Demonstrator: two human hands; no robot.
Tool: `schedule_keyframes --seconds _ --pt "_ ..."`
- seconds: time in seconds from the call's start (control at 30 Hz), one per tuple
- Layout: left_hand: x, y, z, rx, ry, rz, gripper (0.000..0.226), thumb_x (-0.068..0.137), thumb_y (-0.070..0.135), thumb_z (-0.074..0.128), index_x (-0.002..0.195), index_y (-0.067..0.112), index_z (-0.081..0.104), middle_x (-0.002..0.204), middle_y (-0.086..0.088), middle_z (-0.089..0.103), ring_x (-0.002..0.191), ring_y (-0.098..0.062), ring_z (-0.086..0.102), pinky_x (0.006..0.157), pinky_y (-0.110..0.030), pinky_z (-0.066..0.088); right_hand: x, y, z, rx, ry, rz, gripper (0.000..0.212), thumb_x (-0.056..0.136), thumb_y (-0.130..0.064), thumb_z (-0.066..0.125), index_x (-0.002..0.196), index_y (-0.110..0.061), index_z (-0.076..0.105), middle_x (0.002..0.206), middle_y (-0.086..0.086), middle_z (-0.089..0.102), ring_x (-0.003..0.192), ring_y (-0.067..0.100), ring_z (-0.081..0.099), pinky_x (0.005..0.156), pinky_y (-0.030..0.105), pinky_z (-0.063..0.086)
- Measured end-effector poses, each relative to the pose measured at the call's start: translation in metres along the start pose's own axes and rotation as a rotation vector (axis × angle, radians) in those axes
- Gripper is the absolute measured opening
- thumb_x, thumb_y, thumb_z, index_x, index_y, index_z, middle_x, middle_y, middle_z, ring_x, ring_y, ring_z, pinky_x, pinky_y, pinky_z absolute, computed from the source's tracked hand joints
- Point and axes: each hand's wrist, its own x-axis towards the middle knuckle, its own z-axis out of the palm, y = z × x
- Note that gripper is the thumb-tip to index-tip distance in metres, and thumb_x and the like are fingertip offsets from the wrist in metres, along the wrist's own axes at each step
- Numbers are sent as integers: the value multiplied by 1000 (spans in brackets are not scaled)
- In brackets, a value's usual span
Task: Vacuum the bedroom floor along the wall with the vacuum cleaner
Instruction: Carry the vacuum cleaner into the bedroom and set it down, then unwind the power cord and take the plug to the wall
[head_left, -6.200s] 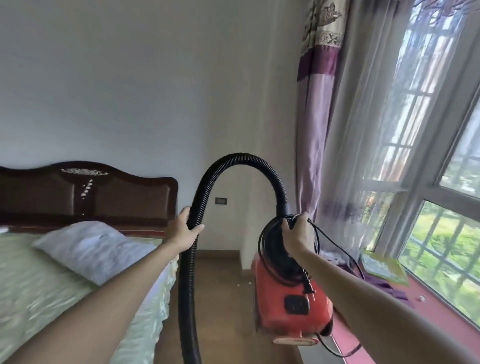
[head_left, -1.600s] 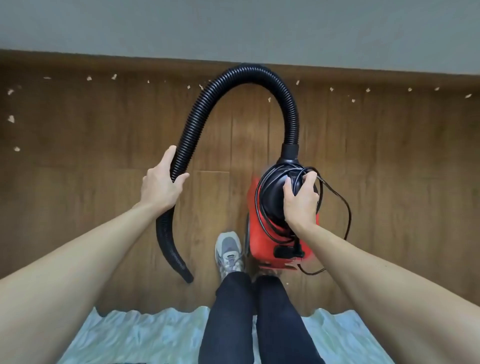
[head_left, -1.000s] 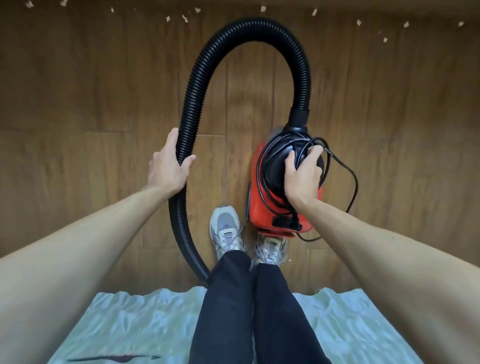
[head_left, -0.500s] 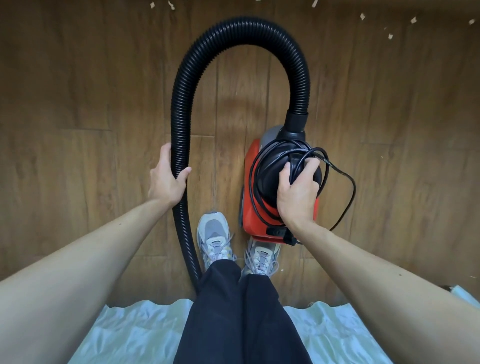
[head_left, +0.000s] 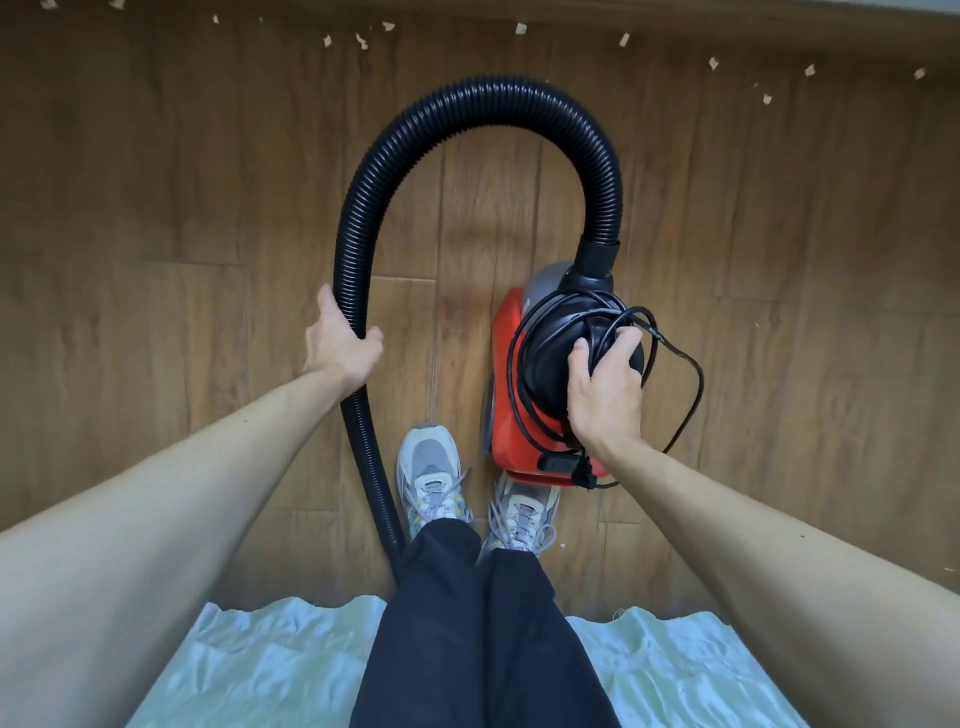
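A small red vacuum cleaner (head_left: 506, 400) with a black top hangs just above the wooden floor (head_left: 156, 208) in front of my feet. My right hand (head_left: 605, 395) grips its black handle together with loops of the black power cord (head_left: 685, 374). A ribbed black hose (head_left: 467, 104) arcs up from the vacuum's top and down to the left. My left hand (head_left: 337, 348) holds that hose partway along. The hose's lower end (head_left: 392, 540) drops beside my left shoe and is hidden behind my leg.
Small pale scraps (head_left: 361, 39) lie scattered on the floor along the wall's baseboard at the top. My two grey shoes (head_left: 431, 478) stand on the boards. A pale green bedspread (head_left: 260, 660) edge lies right behind my legs.
The view has tilted up slightly, so more scraps by the wall show. Both hands keep their grips on hose and vacuum, which sit a little lower in view.
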Motion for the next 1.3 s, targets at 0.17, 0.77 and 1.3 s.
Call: schedule_keyframes --seconds 0.17,0.77,1.3 --pt "-19 14 -24 51 -24 1 86 94 30 58 156 23 -2 150 -17 39 132 -38 45 109 -51 39 4 -10 -29 -366 -240 -3 44 100 -44 41 121 -7 29 105 16 62 89 37 61 73 40 45" --pt "-150 229 -241 695 193 534 84 88 57 53 151 14 19 141 -18 46 131 -35 41 108 -52 35 -22 -275 -289 -971 -98 -617 85 93 -67 42 154 -16 13 145 15 37 127 37 46 93 50 48" --pt "-389 413 -471 745 538 773 92 82 61 59 154 22 16 139 -13 45 129 -32 46 103 -47 40 -177 -462 -571 -937 198 -777 92 82 -66 61 152 -25 17 140 14 38 125 38 46 97 50 47"
